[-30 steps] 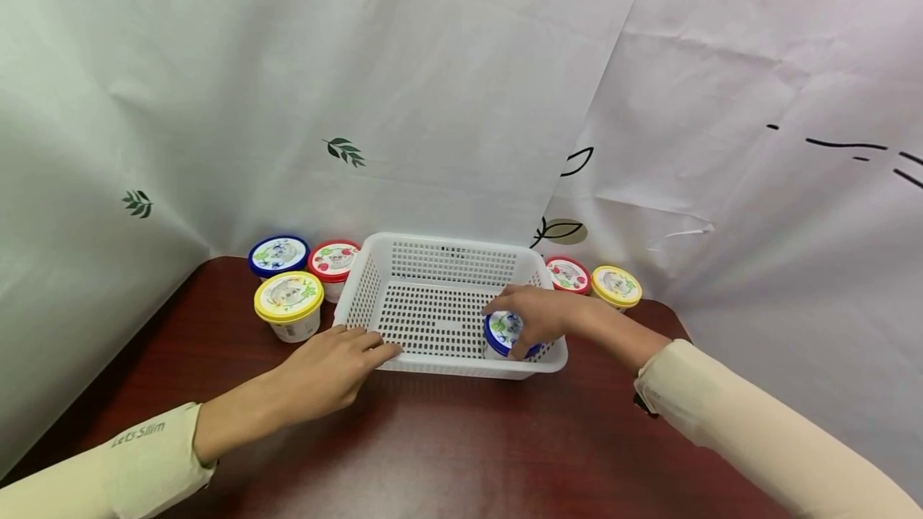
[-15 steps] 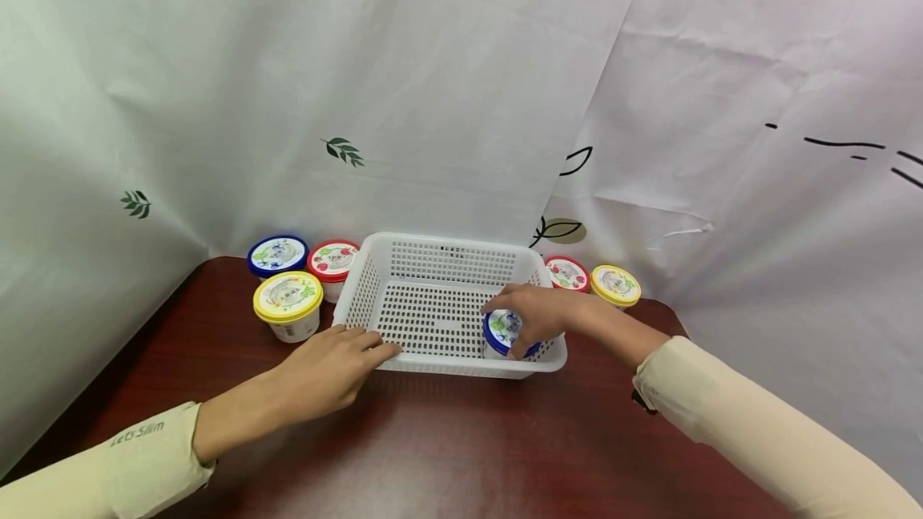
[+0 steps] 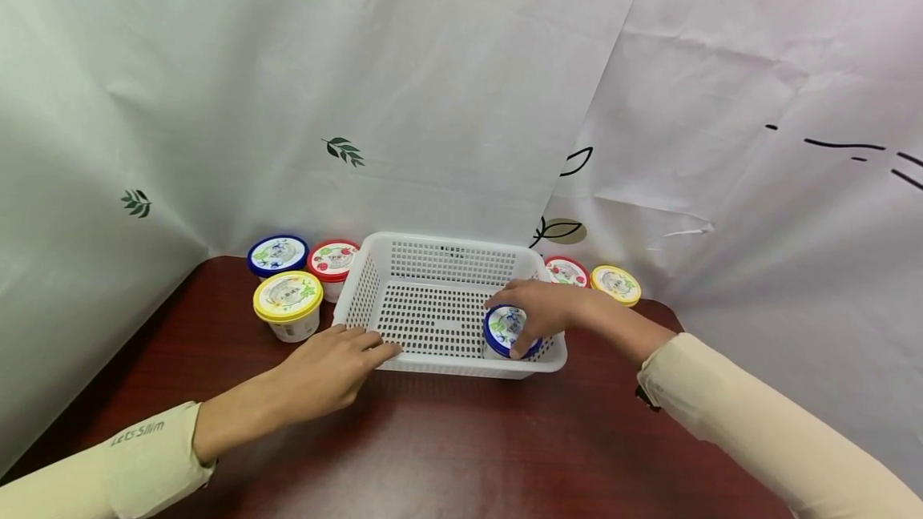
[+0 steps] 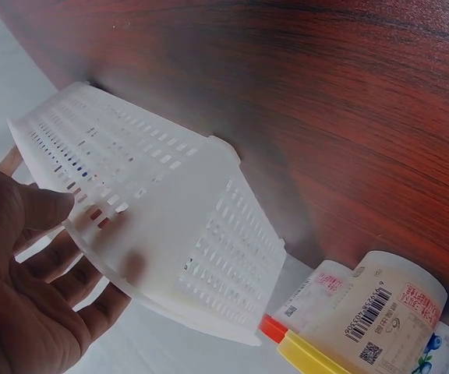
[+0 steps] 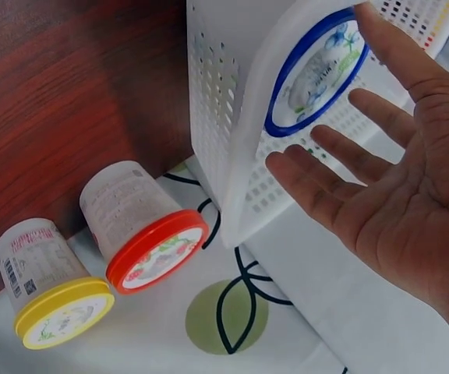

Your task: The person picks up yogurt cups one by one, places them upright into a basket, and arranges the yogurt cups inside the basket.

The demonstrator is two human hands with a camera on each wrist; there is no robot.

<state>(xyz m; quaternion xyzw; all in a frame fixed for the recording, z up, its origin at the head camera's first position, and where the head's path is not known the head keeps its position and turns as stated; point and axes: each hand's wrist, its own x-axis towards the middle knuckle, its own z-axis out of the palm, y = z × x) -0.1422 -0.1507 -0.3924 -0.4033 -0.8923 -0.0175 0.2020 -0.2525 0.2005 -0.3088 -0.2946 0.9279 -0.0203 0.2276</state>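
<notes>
The left hand (image 3: pixel 328 367) touches the white perforated plastic basket (image 3: pixel 461 364), its grip unclear. Inside stands the round, blue-lidded white tub (image 3: pixel 502 325), probably light, stiff, best held by its sides; the right hand (image 3: pixel 544 312) spreads loosely around it, unclamped.

Pale sleeves, with my left hand (image 3: pixel 332 371) and right hand (image 3: pixel 539 312) bare below them.
My left sleeve (image 3: pixel 86 475), at the lower left of the frame, is cream with a faint greenish tint, printed with small dark lettering (image 3: pixel 137 432) near its loose cuff; my right sleeve (image 3: pixel 771 419), at the lower right, is plainer cream, with a small black piece (image 3: pixel 646 398) peeking from under its creased edge.
</notes>
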